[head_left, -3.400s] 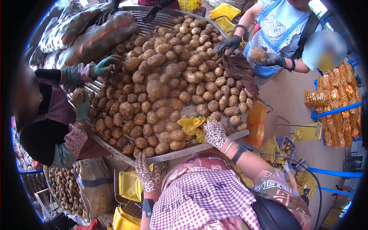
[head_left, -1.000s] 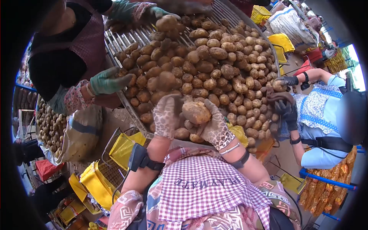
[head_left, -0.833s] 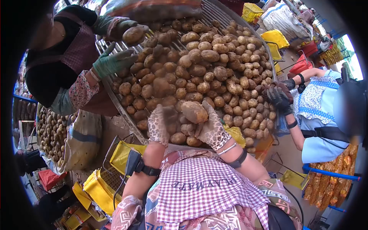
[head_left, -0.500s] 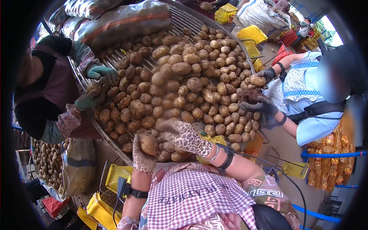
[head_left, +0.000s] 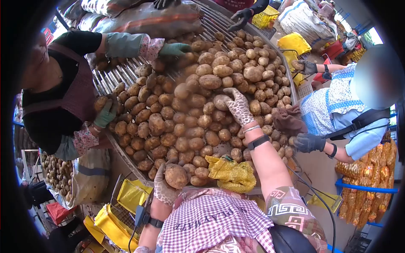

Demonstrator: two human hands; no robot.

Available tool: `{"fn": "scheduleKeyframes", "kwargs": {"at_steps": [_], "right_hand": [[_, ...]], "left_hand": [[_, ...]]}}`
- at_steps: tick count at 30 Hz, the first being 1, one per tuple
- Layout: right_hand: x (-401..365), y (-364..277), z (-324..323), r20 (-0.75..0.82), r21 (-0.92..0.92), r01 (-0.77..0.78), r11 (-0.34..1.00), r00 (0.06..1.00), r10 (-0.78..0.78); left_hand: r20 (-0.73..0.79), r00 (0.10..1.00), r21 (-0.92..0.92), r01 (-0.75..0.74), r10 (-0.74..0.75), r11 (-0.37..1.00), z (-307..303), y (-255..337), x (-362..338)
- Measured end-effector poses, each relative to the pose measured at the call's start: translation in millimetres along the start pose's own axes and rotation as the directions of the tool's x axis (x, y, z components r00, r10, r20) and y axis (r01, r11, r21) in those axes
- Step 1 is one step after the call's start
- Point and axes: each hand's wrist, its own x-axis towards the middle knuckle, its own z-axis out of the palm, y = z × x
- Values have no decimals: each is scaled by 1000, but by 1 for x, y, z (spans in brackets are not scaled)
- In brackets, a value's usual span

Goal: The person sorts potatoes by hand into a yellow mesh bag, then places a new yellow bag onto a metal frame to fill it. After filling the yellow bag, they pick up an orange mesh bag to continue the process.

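Observation:
Both of my hands wear leopard-print gloves. At the near edge of the sorting table, my left hand (head_left: pixel 163 188) is closed around a large potato (head_left: pixel 176 176). My right hand (head_left: pixel 238 106) reaches out over the heap, its fingers curled on another potato (head_left: pixel 221 102) among the loose ones. Many brown potatoes (head_left: pixel 196 133) of mixed sizes cover the slatted table. A yellow mesh bag (head_left: pixel 232 173) lies crumpled at the near edge, between my two arms.
A person in green gloves (head_left: pixel 105 114) works at the left; one in dark gloves (head_left: pixel 310 142) stands at the right. Another dark glove (head_left: pixel 241 19) is at the far side. Full sacks (head_left: pixel 156 22) lie on the table's far left; yellow crates (head_left: pixel 133 196) stand nearby.
My right hand has moved away from my body, onto a potato farther into the heap, uncovering the yellow mesh bag. My left hand still holds its potato. The left co-worker's arm now stretches across the table.

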Motion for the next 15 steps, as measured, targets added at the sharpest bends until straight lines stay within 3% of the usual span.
{"fn": "scheduleKeyframes", "kwargs": {"at_steps": [2, 3, 5, 10, 12, 13, 14, 15], "right_hand": [[-1, 13, -4, -54, 77, -24, 997, 998, 28], [-10, -7, -6, 16, -191, 80, 978, 997, -79], [-20, -5, 2, 175, -595, 298, 747, 954, -242], [-18, -28, -1, 222, -755, 290, 588, 957, -186], [-15, -39, -5, 152, -542, 86, 836, 988, -2], [-11, -29, -6, 138, -213, 26, 977, 990, 4], [-12, -25, -7, 143, -219, 35, 975, 990, -3], [-24, -37, -8, 254, 416, -297, 860, 946, 203]], "left_hand": [[57, 998, -64, 38, -34, 997, -10, 2, 7], [91, 994, -86, 65, -57, 994, -5, 3, 10], [163, 982, -36, 101, -94, 994, 0, 4, 15], [288, 941, 132, 144, -177, 981, 8, -9, 21], [309, 940, 194, 84, -142, 977, 10, -9, 18], [315, 939, 194, 81, -140, 978, 10, -5, 18], [317, 941, 154, 69, -116, 986, 9, 1, 18], [316, 944, 111, 61, -93, 992, 5, 6, 17]]}}
